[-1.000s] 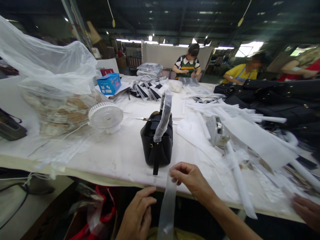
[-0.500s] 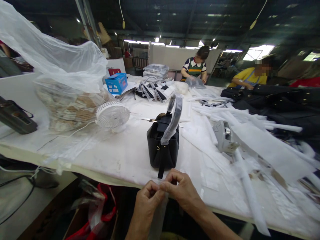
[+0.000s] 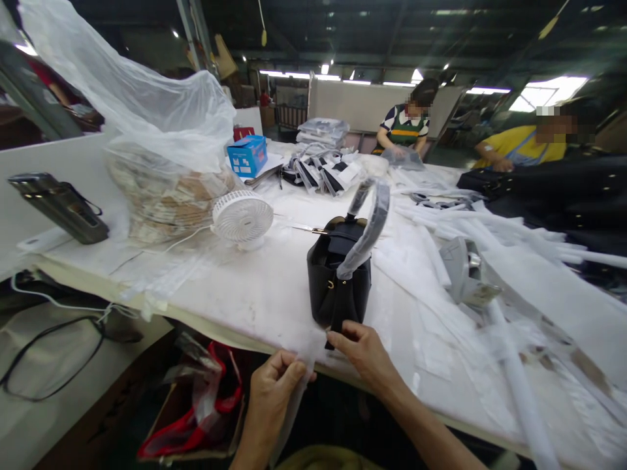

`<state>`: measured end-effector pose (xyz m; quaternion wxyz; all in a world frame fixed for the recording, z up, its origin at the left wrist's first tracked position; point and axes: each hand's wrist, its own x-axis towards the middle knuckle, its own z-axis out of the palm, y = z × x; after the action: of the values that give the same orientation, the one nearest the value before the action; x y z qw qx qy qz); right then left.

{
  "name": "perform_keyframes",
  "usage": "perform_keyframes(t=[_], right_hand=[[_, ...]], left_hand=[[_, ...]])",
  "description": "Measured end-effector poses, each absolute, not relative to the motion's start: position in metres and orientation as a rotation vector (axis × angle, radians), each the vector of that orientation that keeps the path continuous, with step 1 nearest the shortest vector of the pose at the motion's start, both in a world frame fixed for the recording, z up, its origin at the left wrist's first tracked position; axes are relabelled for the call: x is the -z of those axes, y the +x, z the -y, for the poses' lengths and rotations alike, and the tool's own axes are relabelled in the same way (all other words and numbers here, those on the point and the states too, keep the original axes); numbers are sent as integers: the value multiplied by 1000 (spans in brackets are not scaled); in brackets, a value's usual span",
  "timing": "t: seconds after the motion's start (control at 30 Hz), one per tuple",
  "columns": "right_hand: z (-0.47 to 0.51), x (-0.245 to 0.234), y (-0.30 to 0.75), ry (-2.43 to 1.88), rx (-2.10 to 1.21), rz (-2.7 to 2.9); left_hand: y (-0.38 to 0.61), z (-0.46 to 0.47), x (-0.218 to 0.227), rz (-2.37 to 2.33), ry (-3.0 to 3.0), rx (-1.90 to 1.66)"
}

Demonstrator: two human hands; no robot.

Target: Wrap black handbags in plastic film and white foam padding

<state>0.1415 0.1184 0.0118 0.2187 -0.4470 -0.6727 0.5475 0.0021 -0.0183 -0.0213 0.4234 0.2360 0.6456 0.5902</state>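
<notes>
A small black handbag [image 3: 318, 287] stands upright near the table's front edge. Its arched handle [image 3: 368, 238] is wrapped in clear plastic. My right hand [image 3: 360, 352] pinches the end of a black strap [image 3: 337, 316] that hangs down the bag's front. To the left and slightly lower, my left hand [image 3: 279, 385] is closed on a strip of translucent plastic film [image 3: 294, 408], which trails below the table edge. The two hands are apart.
A white fan [image 3: 243, 219] and a big plastic bag of packing [image 3: 166, 196] stand left. A grey tape dispenser [image 3: 465, 271] sits right among white sheets [image 3: 543, 287]. Below the table is a box with red material [image 3: 206, 405]. Two people work across the table.
My hands, together on the film before, have separated. The right one has moved up onto the bag's strap; the left keeps the film, lower and to the left. The view has shifted left.
</notes>
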Motion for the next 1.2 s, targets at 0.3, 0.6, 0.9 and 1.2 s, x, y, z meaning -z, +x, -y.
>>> perform_keyframes(t=[0.3,0.6,0.9,1.2], right_hand=[[-93,-66,150,-965,-2166,1283],[-96,-63,150,-911,-2144,1310],[-99,-57,152,-939,-2124,1404],[-101,-59,150,-950,-2119,1430]], left_hand=[[-2,33,17,-1876,833,-1452],[1,31,26,-1797,992,-1459],[9,28,27,-1713,815,-1454],[16,27,16,-1683,664,-1505]])
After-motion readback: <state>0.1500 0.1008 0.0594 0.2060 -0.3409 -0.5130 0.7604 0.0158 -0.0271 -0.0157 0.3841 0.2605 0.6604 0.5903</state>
